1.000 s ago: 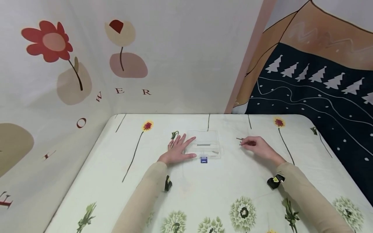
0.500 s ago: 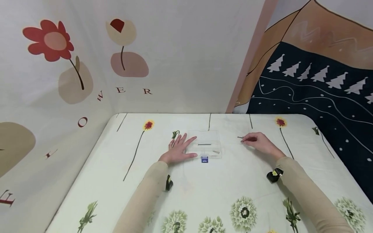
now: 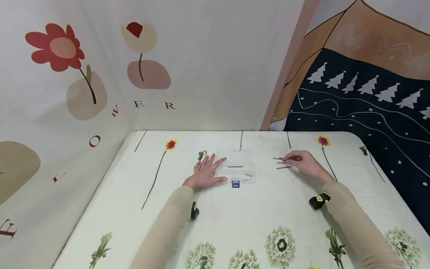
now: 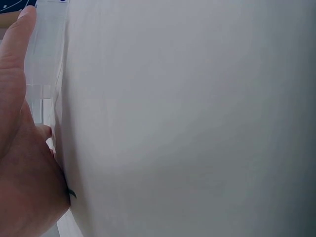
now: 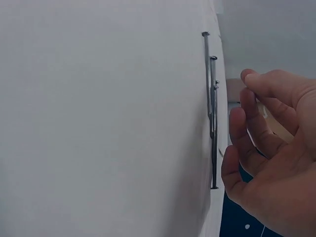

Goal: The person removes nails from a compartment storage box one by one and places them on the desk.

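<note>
My left hand (image 3: pixel 205 175) lies with its fingers spread against the left side of a clear plastic compartment box (image 3: pixel 251 155). A blue latch (image 3: pixel 236 184) is on the box's near edge. One long nail (image 3: pixel 235 166) lies in the box, and small metal pieces (image 3: pixel 249 175) sit in its near right part. Several long nails (image 3: pixel 284 167) lie on the table right of the box. Over them is my right hand (image 3: pixel 304 163), fingers loosely bent. In the right wrist view its fingertips (image 5: pixel 249 79) stand apart from the nails (image 5: pixel 214 163), with nothing visible between them.
A white floral cloth (image 3: pixel 248 213) covers the table. Behind it hangs a pale printed curtain (image 3: pixel 215 74), with a dark tree-patterned one (image 3: pixel 339 108) at the right. Black wrist cameras (image 3: pixel 317 202) sit on both sleeves.
My right hand has drawn slightly away to the right and back, and its fingers have loosened. Several nails now show in front of it on the cloth. The left hand stays on the box.
</note>
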The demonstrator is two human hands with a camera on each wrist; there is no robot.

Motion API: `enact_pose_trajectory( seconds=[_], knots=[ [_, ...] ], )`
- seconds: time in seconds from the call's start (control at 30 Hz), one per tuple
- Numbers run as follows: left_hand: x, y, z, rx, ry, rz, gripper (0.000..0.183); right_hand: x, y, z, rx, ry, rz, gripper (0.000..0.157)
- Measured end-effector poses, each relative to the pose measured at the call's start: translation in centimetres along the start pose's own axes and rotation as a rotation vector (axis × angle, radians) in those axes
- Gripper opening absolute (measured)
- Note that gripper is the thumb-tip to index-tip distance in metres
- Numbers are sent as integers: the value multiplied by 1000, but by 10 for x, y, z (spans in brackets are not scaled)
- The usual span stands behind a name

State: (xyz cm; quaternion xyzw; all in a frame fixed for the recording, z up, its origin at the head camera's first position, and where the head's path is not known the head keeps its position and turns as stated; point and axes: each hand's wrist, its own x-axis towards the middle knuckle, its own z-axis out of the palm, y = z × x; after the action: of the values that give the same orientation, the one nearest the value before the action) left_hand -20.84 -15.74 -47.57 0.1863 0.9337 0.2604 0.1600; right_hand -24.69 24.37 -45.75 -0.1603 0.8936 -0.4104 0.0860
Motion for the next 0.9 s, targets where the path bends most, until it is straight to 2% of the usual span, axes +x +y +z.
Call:
enact_pose_trajectory(
  seconds=[0.2,0.27,0.33,0.7,0.9],
  knots=[
    [1,-1,0,6,1,-2,81,-5,-14,-5,24,-3,15,21],
    [1,-1,0,3,3,0,81,0,-3,-2,32,2,12,21],
    [2,-2,1,3,4,0,81,0,-2,1,39,7,7,21],
    [1,-2,0,16,-4,-2,81,8,-9,23,130,2,-70,20],
    [1,-1,0,10,-11,-3,81,13,-13,33,130,-1,-62,18]
  ],
)
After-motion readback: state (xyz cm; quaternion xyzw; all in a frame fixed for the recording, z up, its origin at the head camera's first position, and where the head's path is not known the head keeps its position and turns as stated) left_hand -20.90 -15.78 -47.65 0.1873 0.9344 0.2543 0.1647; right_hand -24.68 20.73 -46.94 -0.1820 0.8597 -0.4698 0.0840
